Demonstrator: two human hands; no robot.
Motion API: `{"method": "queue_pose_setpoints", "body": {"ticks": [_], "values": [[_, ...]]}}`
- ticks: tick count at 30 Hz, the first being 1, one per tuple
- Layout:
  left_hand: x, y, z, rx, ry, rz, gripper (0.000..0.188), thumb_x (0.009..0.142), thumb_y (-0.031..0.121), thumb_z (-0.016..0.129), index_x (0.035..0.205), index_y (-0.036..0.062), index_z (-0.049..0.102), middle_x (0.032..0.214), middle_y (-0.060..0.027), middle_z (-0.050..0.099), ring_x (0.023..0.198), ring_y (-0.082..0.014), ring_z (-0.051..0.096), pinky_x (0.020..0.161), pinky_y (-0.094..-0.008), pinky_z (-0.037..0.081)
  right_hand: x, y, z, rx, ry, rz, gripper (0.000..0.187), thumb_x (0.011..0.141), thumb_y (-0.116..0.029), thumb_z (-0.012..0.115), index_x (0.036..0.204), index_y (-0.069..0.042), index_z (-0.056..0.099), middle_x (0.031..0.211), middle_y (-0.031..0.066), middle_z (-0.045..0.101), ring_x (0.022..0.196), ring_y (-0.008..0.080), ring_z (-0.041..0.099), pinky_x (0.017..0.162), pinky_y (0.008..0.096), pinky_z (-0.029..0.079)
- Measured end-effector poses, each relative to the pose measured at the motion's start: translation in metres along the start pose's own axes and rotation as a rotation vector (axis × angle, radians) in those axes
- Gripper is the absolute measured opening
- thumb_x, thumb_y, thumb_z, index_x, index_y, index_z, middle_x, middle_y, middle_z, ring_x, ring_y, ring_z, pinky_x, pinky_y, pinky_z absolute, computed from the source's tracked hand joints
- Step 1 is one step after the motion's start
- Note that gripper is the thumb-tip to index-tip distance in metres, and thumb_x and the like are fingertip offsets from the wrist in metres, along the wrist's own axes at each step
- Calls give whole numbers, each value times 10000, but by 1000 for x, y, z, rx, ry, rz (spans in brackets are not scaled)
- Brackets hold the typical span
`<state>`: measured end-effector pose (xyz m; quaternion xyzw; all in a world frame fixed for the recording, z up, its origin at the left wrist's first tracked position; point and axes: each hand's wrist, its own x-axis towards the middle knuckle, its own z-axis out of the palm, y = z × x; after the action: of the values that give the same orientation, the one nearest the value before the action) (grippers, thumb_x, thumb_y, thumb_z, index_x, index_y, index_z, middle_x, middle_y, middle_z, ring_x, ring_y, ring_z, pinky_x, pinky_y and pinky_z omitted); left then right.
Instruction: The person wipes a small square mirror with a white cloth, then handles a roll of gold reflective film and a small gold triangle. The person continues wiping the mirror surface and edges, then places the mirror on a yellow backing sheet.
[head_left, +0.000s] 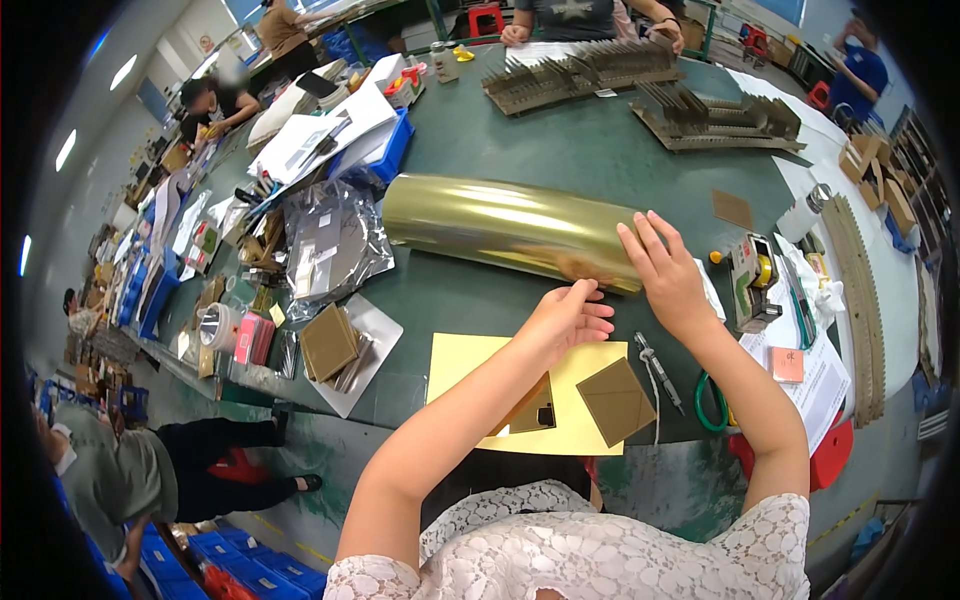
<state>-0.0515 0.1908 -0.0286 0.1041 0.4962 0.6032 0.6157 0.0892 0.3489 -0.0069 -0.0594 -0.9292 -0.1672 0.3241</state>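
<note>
A large roll of shiny gold film (500, 220) lies across the green table in front of me. My right hand (672, 270) rests on its right end, fingers stretched out and slightly spread. Just below the roll's near edge is my left hand (570, 320), its fingers loosely bent and apart, with nothing visible in them. Under my left forearm is a yellow sheet (465, 355). On that sheet lie a square brown plate (616, 402) and a second shiny plate (535, 412), partly hidden by the forearm.
A silver pen-like tool (660, 372) and green-handled scissors (712, 402) lie right of the sheet. Further right stands a tape dispenser (752, 285). Stacked brown plates (330, 342) and a plastic bag (335, 240) are at left. Slotted metal racks (590, 75) stand at the back, where people sit.
</note>
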Motion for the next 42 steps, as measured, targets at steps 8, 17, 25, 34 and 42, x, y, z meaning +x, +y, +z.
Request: {"method": "queue_pose_setpoints", "body": {"ticks": [8, 17, 25, 34, 42], "values": [[7, -6, 3, 12, -9, 20, 365, 1038, 307, 540, 1173, -32, 536, 1035, -168, 673, 815, -224, 684, 731, -337, 585, 0, 0, 0, 1, -12, 20, 658, 794, 9, 635, 1439, -62, 527, 1405, 170, 543, 1305, 359, 514, 854, 365, 576], [12, -6, 16, 22, -66, -6, 396, 1038, 329, 533, 1176, -42, 535, 1041, -174, 671, 820, -226, 687, 744, -334, 585, -1, 5, 6, 15, -55, 56, 674, 801, 27, 620, 1461, -64, 516, 1436, 162, 522, 1331, 359, 491, 853, 365, 565], [19, -14, 25, 6, -58, 25, 398, 1025, 293, 466, 1172, -75, 500, 1031, -216, 670, 759, -251, 705, 694, -352, 614, -2, -3, 0, 42, -61, 73, 638, 830, 3, 587, 1461, -51, 513, 1469, 185, 499, 1358, 395, 474, 980, 434, 527], [16, -18, 34, -141, 12, 35, 338, 1001, 270, 476, 1083, -51, 544, 1030, -220, 696, 704, -230, 701, 647, -315, 595, -7, -7, 0, 36, -60, 49, 618, 852, -37, 577, 1464, -16, 492, 1462, 225, 491, 1368, 440, 455, 1034, 455, 502], [18, -32, 29, -128, 109, 58, 205, 944, 214, 522, 949, 10, 550, 852, -162, 677, 618, -207, 672, 559, -297, 559, -3, -5, -5, -33, -36, -24, 594, 838, -52, 591, 1430, -47, 543, 1424, 192, 534, 1329, 392, 509, 927, 423, 562]]}}
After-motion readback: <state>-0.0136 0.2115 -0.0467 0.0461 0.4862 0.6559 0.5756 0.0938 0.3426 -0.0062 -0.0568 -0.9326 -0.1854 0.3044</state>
